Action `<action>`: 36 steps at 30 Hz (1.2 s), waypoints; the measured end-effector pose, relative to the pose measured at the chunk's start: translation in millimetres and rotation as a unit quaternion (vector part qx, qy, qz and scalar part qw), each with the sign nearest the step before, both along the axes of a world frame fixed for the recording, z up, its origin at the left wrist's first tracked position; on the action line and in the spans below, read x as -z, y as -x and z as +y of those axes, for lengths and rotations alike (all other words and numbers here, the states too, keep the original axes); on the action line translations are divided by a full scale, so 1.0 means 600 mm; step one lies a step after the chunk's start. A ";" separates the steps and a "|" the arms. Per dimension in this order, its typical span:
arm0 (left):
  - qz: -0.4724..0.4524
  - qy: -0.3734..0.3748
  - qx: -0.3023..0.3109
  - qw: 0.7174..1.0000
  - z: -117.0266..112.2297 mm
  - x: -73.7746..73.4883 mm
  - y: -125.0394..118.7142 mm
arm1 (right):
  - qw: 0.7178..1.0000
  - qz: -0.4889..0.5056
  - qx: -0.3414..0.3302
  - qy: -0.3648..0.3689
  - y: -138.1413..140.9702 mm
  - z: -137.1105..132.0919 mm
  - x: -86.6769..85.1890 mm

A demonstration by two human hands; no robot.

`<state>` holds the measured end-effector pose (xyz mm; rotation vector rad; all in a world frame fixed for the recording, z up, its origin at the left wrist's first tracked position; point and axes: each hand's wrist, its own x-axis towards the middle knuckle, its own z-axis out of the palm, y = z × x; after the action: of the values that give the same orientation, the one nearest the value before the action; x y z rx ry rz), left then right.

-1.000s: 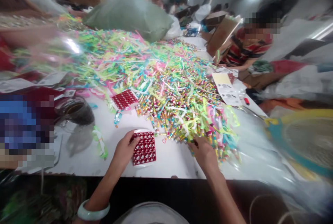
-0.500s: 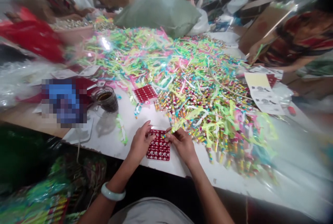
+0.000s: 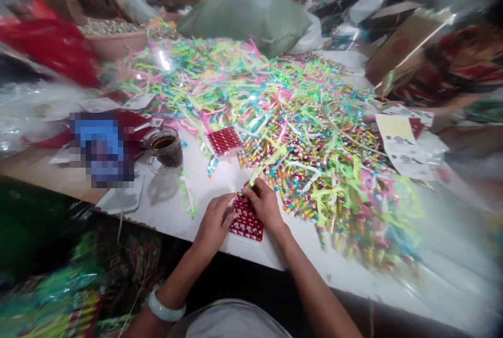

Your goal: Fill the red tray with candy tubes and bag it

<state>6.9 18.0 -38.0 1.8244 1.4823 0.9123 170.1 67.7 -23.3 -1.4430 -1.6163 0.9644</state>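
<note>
printed sheet [image 3: 403, 146], text too blurred

red studded tray [image 3: 247, 221], neon green-pink ribbon heap [image 3: 251, 91], white table [image 3: 220, 181].

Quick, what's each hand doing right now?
Left hand: open, fingertips resting on the red grid tray.
Right hand: pinching a small item over the tray; which item cannot be told.

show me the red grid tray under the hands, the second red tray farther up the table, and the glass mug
red grid tray [image 3: 248, 225]: head view, on its exposed lower middle between the two hands.
second red tray [image 3: 224, 140]: head view, on the middle of its top face.
glass mug [image 3: 167, 150]: head view, on its side wall, below the dark drink.
</note>
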 end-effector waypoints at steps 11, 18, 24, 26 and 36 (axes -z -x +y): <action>0.063 -0.035 -0.042 0.996 -0.021 0.012 -0.021 | 0.990 -0.115 -0.040 -0.076 0.008 -0.017 -0.009; 0.080 -0.071 -0.020 0.994 -0.014 0.020 -0.014 | 0.963 -0.221 -0.098 -0.120 0.026 -0.017 -0.002; 0.102 -0.118 -0.021 0.988 -0.018 0.033 -0.015 | 0.972 -0.134 0.161 -0.110 -0.081 -0.061 -0.044; 0.102 -0.115 -0.026 0.988 -0.025 0.034 -0.017 | 0.926 -0.221 0.289 -0.104 -0.157 -0.081 -0.063; 0.017 -0.002 0.045 0.999 0.032 0.009 -0.017 | 0.844 -0.371 0.388 -0.008 -0.314 -0.108 -0.108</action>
<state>17.1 37.0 -43.6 1.9007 1.4072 0.8452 358.5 2.8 41.7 -2.3552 -1.2547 -0.1164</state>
